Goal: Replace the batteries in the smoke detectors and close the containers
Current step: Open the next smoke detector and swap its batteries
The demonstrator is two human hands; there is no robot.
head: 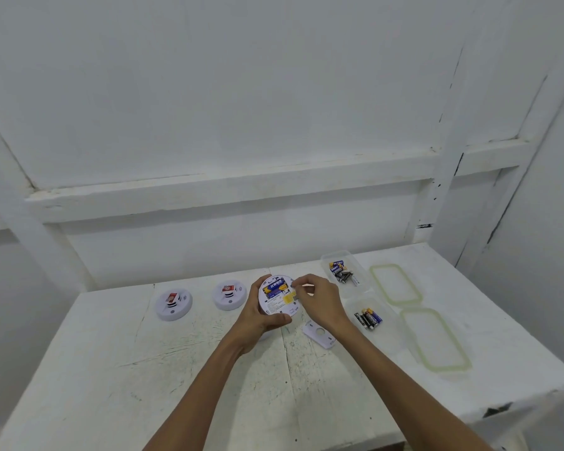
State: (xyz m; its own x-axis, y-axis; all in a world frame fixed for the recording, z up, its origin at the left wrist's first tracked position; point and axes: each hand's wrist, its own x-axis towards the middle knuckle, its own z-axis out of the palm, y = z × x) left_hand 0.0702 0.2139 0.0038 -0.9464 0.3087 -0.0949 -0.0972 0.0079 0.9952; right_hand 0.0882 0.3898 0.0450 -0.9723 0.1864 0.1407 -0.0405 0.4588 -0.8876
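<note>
Left hand (258,315) grips the upturned detector (278,296) by its rim; right hand (316,299), fingers curled, pinches at its back.

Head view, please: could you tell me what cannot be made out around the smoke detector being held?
- Head view: label print on the held detector is too small and blurred to read.
- Head view: what the right hand works at on it is hidden by its own fingers.
- Head view: batteries in the far container overlap, so their number is unclear.
</note>
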